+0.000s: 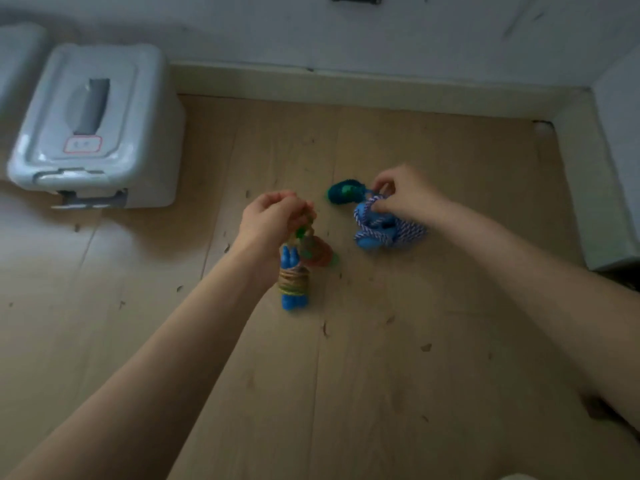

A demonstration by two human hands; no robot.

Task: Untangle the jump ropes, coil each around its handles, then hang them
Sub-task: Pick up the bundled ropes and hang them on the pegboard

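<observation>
My left hand (273, 216) grips the top of a jump rope with blue handles (293, 278), its multicoloured cord wound round the middle, hanging above the wooden floor. An orange and green bundle (320, 252) lies just behind it. My right hand (403, 194) pinches the blue and white cord of a second coiled rope (384, 230), which has blue handles. A dark teal handle (344, 192) lies just left of my right hand's fingers.
A white lidded plastic bin (97, 129) stands at the far left on the floor. A white wall and skirting board (346, 81) run along the back. A white cabinet side (616, 150) closes the right. Small dark specks dot the wooden floor (381, 375).
</observation>
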